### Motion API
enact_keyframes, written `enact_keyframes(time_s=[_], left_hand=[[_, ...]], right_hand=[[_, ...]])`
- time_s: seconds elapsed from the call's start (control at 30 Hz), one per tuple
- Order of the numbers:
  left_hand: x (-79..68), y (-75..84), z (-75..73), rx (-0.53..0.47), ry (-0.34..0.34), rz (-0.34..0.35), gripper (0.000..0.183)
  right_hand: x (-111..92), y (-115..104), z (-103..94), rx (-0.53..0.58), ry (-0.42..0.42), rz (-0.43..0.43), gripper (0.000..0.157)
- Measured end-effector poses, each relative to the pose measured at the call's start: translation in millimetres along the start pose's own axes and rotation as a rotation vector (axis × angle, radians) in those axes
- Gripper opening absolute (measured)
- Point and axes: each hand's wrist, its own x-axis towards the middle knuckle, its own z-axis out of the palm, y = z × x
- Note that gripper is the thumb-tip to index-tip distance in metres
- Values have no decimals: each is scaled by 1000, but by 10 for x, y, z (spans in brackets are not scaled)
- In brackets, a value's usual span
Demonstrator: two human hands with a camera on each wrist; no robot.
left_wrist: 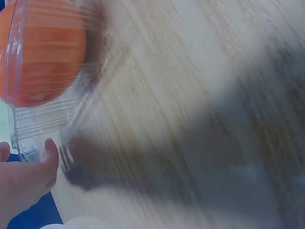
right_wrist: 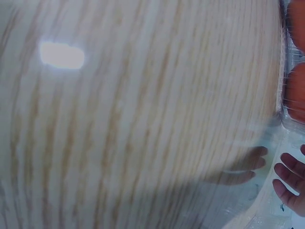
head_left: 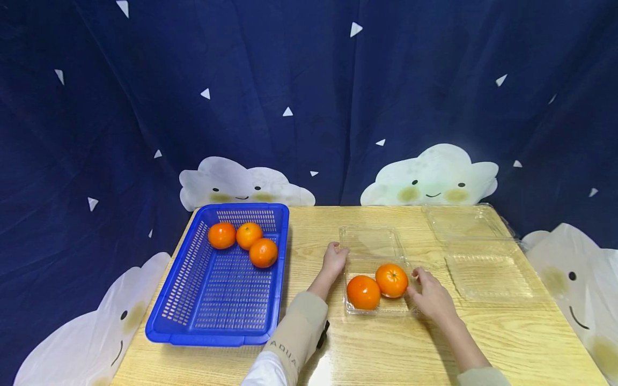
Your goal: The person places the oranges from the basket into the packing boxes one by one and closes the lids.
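Observation:
A clear plastic clamshell box (head_left: 354, 310) lies unfolded on the table, its lid (head_left: 369, 241) laid back away from me. Two oranges sit side by side in its base, a left orange (head_left: 363, 292) and a right orange (head_left: 392, 280). My left hand (head_left: 334, 261) is at the box's left edge near the hinge; in the left wrist view its thumb (left_wrist: 51, 155) and a finger stand apart beside the clear plastic. My right hand (head_left: 431, 295) is by the box's right side, its fingers (right_wrist: 287, 176) spread and holding nothing.
A blue plastic basket (head_left: 278, 300) stands on the left with three oranges (head_left: 263, 253) at its far end. More clear clamshell boxes (head_left: 487, 276) lie open at the right. A dark blue curtain (head_left: 318, 64) with cloud prints hangs behind the wooden table (head_left: 376, 354).

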Motion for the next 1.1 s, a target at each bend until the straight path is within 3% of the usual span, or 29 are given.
enact_keyframes(time_s=[0.1, 0.23, 0.43, 0.67, 0.87, 1.1], left_hand=[[-303, 391, -115, -38, -10, -58, 49], [-396, 484, -167, -73, -42, -50, 48], [-313, 413, -189, -216, -95, -78, 50], [-209, 297, -132, -351, -111, -109, 53], [-181, 293, -115, -376, -94, -113, 53], [-180, 335, -124, -361, -98, -69, 50]], right_hand=[[3, 0, 1, 1, 0, 1, 36], [6, 3, 3, 3, -3, 4, 36], [3, 0, 2, 4, -8, 4, 36], [1, -3, -1, 4, -15, 7, 36], [5, 1, 5, 6, -18, 9, 36], [3, 5, 7, 8, -16, 9, 36]])
